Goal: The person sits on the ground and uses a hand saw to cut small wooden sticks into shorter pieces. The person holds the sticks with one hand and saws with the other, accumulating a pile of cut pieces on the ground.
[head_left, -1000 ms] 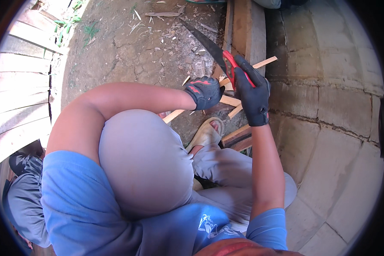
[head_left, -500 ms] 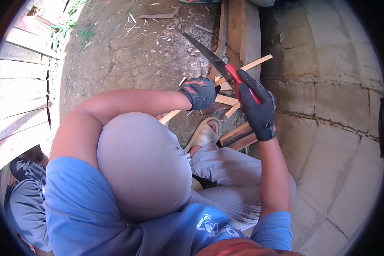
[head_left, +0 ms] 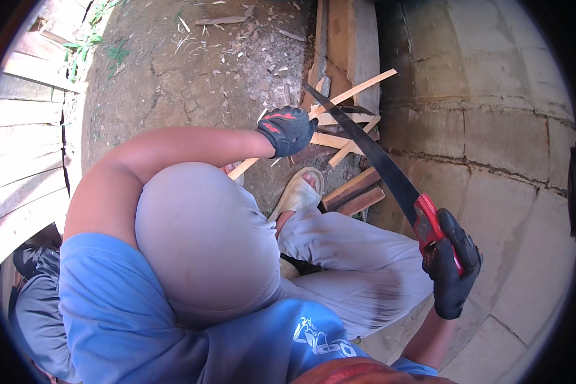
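Observation:
In a dark glove, my right hand (head_left: 452, 262) is wrapped round the red handle of a handsaw (head_left: 381, 157) at the right. Its long dark blade slants up and left, and its tip appears near the wooden strip by my left hand; whether it touches cannot be made out. My gloved left hand (head_left: 288, 131) is closed round that thin pale wooden strip (head_left: 361, 88), which runs from beside my knee up to the right. Beneath lie more pale strips (head_left: 355, 142), crossing one another. My left fingertips are partly hidden.
Reddish wood blocks (head_left: 352, 192) lie right of my sandalled foot (head_left: 299, 192). A long timber beam (head_left: 358, 48) runs along the block wall (head_left: 480, 134) on the right. Chips litter the dirt floor (head_left: 173, 83); boards (head_left: 25, 141) line the left. Someone in dark clothes (head_left: 38, 313) sits behind at lower left.
My right hand has drawn the saw down and to the right, away from my left hand. My left hand keeps its hold on the strip, and the whole view has shifted slightly.

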### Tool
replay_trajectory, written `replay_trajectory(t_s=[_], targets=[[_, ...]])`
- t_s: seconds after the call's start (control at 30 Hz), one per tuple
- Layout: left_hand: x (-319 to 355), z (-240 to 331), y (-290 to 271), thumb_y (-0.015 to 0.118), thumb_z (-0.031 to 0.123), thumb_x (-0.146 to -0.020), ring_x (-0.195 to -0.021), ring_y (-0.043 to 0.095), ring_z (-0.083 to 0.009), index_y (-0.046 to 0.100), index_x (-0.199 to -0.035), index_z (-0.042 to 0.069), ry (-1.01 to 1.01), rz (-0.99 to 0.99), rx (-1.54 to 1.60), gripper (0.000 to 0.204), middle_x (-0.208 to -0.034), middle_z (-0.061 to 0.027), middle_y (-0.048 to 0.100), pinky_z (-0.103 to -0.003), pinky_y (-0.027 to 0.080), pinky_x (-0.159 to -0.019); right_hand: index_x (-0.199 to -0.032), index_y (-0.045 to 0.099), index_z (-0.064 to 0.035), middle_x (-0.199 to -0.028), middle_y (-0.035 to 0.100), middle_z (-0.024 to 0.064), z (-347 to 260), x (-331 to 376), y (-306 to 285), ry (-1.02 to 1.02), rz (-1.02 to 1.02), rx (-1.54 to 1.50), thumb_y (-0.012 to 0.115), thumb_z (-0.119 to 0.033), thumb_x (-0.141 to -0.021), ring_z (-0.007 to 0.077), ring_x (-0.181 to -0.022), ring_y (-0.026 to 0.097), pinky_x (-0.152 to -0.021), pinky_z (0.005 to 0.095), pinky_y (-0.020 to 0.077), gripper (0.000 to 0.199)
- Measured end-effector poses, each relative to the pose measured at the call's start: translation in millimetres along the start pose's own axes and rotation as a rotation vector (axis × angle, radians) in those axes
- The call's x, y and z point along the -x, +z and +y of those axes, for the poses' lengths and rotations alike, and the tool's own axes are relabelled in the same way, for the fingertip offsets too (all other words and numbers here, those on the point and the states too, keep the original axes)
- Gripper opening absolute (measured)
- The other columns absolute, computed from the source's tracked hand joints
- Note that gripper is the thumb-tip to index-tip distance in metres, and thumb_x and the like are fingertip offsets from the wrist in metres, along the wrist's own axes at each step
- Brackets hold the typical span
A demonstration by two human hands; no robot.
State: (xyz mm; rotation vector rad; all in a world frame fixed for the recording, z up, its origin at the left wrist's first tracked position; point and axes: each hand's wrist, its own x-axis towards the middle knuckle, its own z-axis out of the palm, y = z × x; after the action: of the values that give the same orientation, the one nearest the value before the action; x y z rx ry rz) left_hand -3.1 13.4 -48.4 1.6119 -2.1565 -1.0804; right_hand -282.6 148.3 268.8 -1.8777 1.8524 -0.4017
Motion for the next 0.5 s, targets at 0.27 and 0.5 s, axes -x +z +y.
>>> replay_trajectory(t_s=[0.27, 0.5], targets=[[4, -6, 7, 0.053, 0.038, -0.106, -0.077, 0.072, -0.0461, 0.075, -0.095, -0.002, 0.067, 0.094, 0.014, 0.047, -0.086, -0.027, 0.073, -0.055, 0.056, -0.071, -0.133, 0.074, -0.007, -0.117, 0.079, 0.0145, 2, -131, 128, -0.081, -0.135, -0.238, 0.067, -0.021, -0.101, 0.0252, -0.107, 0.076, -0.097, 0.035, 0.0551, 0.035], [1, -8, 4, 0.053, 0.039, -0.106, -0.079, 0.072, -0.0457, 0.074, -0.096, -0.003, 0.11, 0.032, -0.041, 0.048, -0.087, -0.0274, 0.073, -0.054, 0.056, -0.071, -0.135, 0.074, -0.0108, -0.127, 0.076, 0.0172, 4, -173, 198, -0.152, -0.129, -0.317, 0.068, -0.024, -0.102, 0.0311, -0.116, 0.074, -0.1, 0.041, 0.0548, 0.036]])
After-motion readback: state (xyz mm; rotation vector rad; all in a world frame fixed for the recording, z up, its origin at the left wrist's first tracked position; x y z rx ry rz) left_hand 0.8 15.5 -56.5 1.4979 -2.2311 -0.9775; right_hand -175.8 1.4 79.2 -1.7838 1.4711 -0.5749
